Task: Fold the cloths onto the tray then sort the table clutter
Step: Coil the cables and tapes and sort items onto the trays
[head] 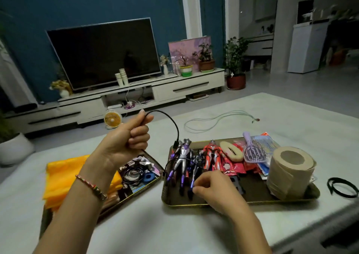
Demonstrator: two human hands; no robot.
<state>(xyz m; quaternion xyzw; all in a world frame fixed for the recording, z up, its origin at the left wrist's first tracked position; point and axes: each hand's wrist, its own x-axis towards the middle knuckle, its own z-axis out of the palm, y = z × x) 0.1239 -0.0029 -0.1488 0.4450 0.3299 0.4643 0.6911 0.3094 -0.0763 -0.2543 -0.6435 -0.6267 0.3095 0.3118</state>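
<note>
1. Head view, hands first. The left hand [126, 137] is up off the table, its fist closed round a black cable [178, 133] that arcs out and drops toward the right tray [256, 193]. The right hand [211, 185] sits low on that tray at the feet of the toy figures [182, 156], fingers curled. I cannot tell what it pinches, if anything.
2. The yellow cloth [64, 176] lies folded on the left tray [157, 179], beside coiled leads [134, 174] and foil wrappers, so this looks like the sorting stage.
3. First risk: the cable's lower run loops past the left end of the figures. Pull it higher and it could catch a limb and drag a figure over the rim.
4. Second risk: the plug dangles just above the silver figure's head, and a quick tug may swing it into the toys.
5. Third risk: the paper roll [289, 172] stands at the tray's right end, close to the near rim. Jolt the tray and it might topple off.
6. Room to move: the bare table [174, 230] is open between the trays and nearer the person. The far side holds only a pale cord [213, 119].
7. Watch the right side, where a black hairband [342, 189] lies near the table's edge.
</note>
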